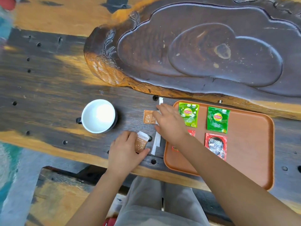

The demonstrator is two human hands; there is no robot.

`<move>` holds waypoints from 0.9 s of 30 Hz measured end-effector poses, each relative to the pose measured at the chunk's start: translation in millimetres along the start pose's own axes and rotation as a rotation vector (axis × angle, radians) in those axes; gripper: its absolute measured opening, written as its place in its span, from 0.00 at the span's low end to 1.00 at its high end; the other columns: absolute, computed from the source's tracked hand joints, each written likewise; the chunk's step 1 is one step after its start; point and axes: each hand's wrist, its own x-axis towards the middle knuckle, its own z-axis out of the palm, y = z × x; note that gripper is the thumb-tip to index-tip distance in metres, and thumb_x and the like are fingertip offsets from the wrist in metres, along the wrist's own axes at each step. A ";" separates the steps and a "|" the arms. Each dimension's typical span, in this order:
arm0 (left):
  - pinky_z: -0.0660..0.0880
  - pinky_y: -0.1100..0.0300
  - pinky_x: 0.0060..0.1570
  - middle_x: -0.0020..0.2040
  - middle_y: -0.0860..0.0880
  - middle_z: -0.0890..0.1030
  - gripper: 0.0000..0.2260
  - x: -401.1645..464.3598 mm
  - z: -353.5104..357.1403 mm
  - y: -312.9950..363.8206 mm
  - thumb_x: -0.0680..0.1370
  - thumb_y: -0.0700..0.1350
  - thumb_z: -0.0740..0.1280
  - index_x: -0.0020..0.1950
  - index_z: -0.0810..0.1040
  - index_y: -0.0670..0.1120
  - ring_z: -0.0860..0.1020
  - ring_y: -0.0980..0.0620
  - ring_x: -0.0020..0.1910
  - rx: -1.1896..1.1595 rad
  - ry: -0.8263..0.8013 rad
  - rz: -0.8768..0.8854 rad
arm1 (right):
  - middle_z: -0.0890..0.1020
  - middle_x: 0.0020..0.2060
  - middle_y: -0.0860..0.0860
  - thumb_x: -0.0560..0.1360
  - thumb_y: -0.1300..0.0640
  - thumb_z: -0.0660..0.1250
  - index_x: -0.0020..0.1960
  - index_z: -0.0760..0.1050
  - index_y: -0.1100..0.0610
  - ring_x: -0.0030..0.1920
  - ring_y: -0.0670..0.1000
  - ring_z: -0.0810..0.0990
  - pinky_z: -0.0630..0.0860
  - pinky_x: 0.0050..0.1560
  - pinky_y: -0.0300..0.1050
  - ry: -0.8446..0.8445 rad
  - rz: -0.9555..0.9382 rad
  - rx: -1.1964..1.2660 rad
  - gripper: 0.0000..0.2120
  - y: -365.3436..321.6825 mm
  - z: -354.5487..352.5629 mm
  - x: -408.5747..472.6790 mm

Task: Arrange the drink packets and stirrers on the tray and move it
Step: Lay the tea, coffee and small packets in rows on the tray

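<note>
An orange-brown tray (249, 144) lies at the table's near right. On it are two green Lipton packets (189, 114) (218, 119), a red Nescafe packet (215, 145) and a second red packet (191, 132) mostly hidden under my right arm. My left hand (125, 150) grips a brown-and-white sugar packet (142, 143) just left of the tray. My right hand (169, 123) reaches over the tray's left edge, fingers spread on the white paper-wrapped stirrers (157, 141), beside a second brown sugar packet (149, 117) on the table.
A white cup (98, 115) with a dark handle stands left of the packets. A large carved dark wooden tea board (195, 51) fills the far side. The table's near edge runs just under my wrists, and my lap shows below it.
</note>
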 end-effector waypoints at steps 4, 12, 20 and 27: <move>0.77 0.49 0.38 0.47 0.44 0.77 0.17 -0.4 11.3 7.2 0.64 0.48 0.74 0.48 0.75 0.43 0.77 0.41 0.45 -0.043 0.005 -0.004 | 0.80 0.37 0.57 0.53 0.66 0.76 0.39 0.77 0.61 0.41 0.60 0.79 0.77 0.44 0.50 -0.015 -0.009 -0.037 0.16 -5.6 1.9 8.1; 0.69 0.62 0.46 0.46 0.48 0.73 0.07 -3.3 11.0 -0.6 0.66 0.35 0.70 0.41 0.75 0.42 0.74 0.49 0.45 -0.433 0.086 -0.108 | 0.80 0.35 0.55 0.60 0.67 0.72 0.36 0.78 0.61 0.39 0.58 0.78 0.74 0.44 0.49 0.135 -0.020 0.056 0.06 -7.1 -2.1 2.7; 0.67 0.73 0.49 0.47 0.51 0.73 0.05 -12.0 -10.0 25.0 0.68 0.39 0.68 0.43 0.77 0.44 0.72 0.60 0.47 -0.549 0.106 0.090 | 0.81 0.47 0.53 0.70 0.58 0.66 0.40 0.79 0.58 0.49 0.55 0.77 0.73 0.48 0.50 0.310 0.198 0.305 0.04 27.2 -37.0 -107.7; 0.74 0.59 0.45 0.48 0.47 0.74 0.05 -15.5 19.5 80.6 0.69 0.39 0.64 0.44 0.74 0.43 0.72 0.51 0.48 -0.311 -0.087 0.591 | 0.82 0.46 0.54 0.72 0.56 0.64 0.39 0.76 0.55 0.49 0.55 0.75 0.67 0.50 0.45 0.199 0.241 0.152 0.05 55.3 -32.2 -205.0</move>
